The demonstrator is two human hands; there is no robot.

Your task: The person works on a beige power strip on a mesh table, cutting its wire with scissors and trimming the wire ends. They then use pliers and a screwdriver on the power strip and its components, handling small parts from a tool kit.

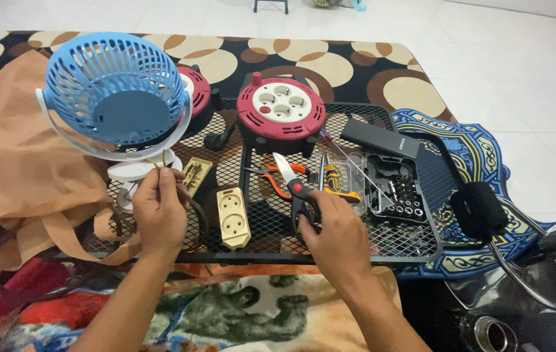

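Black-handled scissors [296,189] (blades open)

Scissors [294,186] in right hand [336,234]

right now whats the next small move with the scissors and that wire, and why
Probably lift the scissors off the mesh table and bring them left to the wire. The right hand has its fingers in the handles, blades open, while the left hand pinches the wire by the blue fan, its end apparently bare.
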